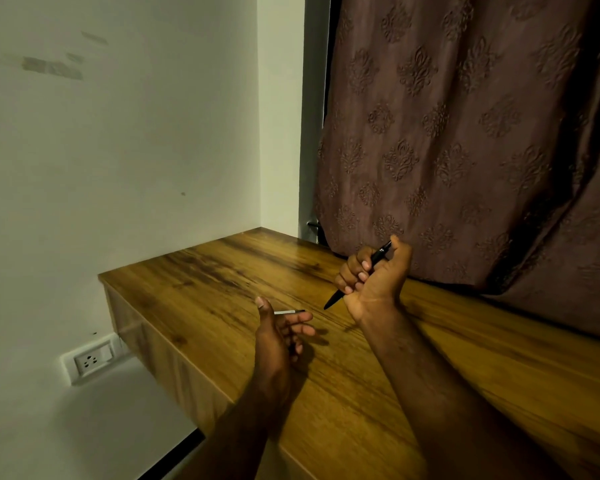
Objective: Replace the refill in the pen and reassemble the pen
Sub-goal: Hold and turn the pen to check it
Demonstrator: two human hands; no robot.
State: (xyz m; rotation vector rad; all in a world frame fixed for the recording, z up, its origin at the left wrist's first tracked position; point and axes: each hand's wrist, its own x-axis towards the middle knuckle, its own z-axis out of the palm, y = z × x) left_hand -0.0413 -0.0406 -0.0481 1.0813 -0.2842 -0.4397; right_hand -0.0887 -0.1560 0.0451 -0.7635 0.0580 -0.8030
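Fingers (355,271) of the right hand (374,282) were clenched round a black pen (380,254), the thumb laid over its upper end. The pen was held in the air above the table (222,271), in front of the patterned curtain (465,133). Its long axis ran on a slant, the upper end up and to the right and the pointed tip down and to the left. It looked whole from outside, and nothing showed whether a refill sat inside it.

That tip pointed towards the left hand (278,334), which hung lower and nearer the table's front edge, thumb raised and fingers loosely stretched to the right. Just above its forefinger lay a thin white refill (288,312) with a dark end, its length almost level, running left to right. I could not tell whether the left hand pinched the refill against the thumb or whether it lay on the table just beyond the fingers. The refill's dark end was near the pen's tip but apart from it, below and to the left.

Judging by this, the coming move turned on those two axes. The refill lay nearly flat while the pen sloped steeply, so either would have had to turn before they could line up. The left hand was plainly the nearer one to the refill. A wall socket (92,358) sat low on the wall to the left.
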